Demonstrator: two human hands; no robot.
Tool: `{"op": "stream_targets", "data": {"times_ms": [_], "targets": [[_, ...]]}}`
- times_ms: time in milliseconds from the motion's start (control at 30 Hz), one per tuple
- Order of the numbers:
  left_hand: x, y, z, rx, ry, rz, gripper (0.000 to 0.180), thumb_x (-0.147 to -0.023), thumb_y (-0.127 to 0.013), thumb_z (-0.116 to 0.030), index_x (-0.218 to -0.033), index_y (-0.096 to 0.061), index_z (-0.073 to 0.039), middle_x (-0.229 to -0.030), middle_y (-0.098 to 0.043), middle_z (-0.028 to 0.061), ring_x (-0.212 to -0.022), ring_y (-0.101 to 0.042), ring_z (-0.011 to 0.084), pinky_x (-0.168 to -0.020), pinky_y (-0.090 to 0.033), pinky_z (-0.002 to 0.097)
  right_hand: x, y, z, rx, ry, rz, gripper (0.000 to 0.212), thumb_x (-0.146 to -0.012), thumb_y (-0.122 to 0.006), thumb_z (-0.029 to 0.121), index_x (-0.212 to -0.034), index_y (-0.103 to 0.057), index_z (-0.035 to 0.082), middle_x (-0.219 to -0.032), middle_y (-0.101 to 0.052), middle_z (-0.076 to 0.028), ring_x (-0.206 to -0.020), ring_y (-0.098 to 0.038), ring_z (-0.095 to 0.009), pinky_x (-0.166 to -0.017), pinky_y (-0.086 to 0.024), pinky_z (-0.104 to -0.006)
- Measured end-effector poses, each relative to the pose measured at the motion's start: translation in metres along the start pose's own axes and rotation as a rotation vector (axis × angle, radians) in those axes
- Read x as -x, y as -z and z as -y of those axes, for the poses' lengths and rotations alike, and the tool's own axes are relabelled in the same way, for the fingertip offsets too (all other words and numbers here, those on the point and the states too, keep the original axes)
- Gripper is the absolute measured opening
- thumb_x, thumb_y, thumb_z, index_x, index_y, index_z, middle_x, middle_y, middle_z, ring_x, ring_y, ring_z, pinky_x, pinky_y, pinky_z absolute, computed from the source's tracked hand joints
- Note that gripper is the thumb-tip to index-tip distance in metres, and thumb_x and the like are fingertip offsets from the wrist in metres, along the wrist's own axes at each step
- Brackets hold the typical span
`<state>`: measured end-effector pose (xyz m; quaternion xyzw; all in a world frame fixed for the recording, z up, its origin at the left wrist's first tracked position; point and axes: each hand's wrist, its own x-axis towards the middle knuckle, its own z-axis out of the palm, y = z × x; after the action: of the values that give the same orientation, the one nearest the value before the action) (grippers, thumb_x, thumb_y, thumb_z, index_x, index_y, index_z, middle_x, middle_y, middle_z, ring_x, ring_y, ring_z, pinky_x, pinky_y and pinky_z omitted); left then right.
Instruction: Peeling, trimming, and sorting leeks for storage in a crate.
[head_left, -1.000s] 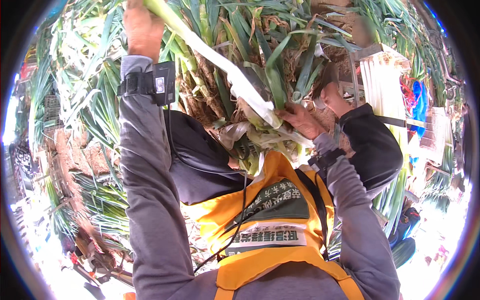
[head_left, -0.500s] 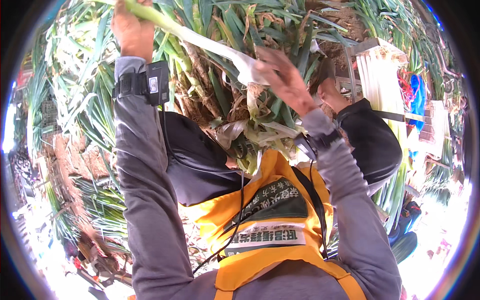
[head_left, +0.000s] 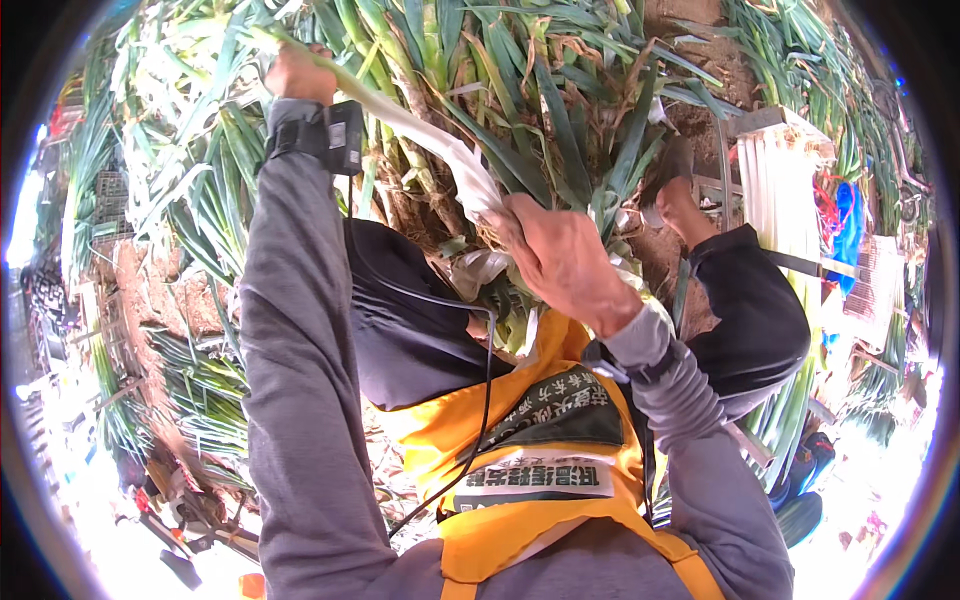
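A long green onion (head_left: 408, 122) stretches slantwise across my front, its pale shaft bent toward the root end. Up at the left, my left hand (head_left: 302, 77) is closed round its green upper part. My right hand (head_left: 565, 255), above my yellow apron (head_left: 545, 440), has its fingers closed at the lower white end, where a whitish outer skin (head_left: 474, 185) hangs loose. The fingers hide the root tip, and how much of the skin they hold does not show. Beneath the stalk lie uncut green onions (head_left: 540, 100) in a thick heap, with peeled-off skins (head_left: 478, 270) nearer my lap.
On the right, a bundle of white-stemmed green onions (head_left: 780, 190) stands beside my bent leg (head_left: 750, 310). Beyond it are a blue bag (head_left: 847, 235) and a pale wire crate (head_left: 866, 300). More green onions (head_left: 205, 400) lie on the ground at the left.
My right hand has gone from spread and blurred beside the root end to closed on it, lower down. My left hand has come slightly down and right, still gripping the stalk.
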<state>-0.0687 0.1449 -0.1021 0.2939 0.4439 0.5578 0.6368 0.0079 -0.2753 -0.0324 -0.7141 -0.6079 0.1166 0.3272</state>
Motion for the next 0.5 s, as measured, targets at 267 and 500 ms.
{"op": "stream_targets", "data": {"times_ms": [267,500], "targets": [[0.069,-0.051,0.018,0.055,0.114,-0.04,0.037,-0.099,-0.052,-0.03,-0.105,-0.051,0.006,-0.076,-0.062,0.0185,-0.06,-0.059,0.0259,-0.056,-0.052,0.04,0.037,0.041,0.018,0.145,-0.109,-0.069,0.018,-0.094,-0.059,0.021,-0.085,-0.054,0.007,-0.052,-0.051,-0.013,-0.047,-0.057,-0.031,-0.044,-0.043,-0.0399],[0.042,-0.031,0.0,-0.128,-0.038,0.055,0.039,-0.098,-0.055,-0.035,-0.098,-0.054,0.005,-0.078,-0.066,0.0159,-0.061,-0.062,0.0246,-0.057,-0.053,0.0385,0.084,0.072,0.034,0.091,-0.255,0.009,0.007,-0.092,-0.06,0.009,-0.089,-0.059,0.003,-0.058,-0.054,-0.017,-0.048,-0.058,-0.03,-0.047,-0.043,-0.0403]]}}
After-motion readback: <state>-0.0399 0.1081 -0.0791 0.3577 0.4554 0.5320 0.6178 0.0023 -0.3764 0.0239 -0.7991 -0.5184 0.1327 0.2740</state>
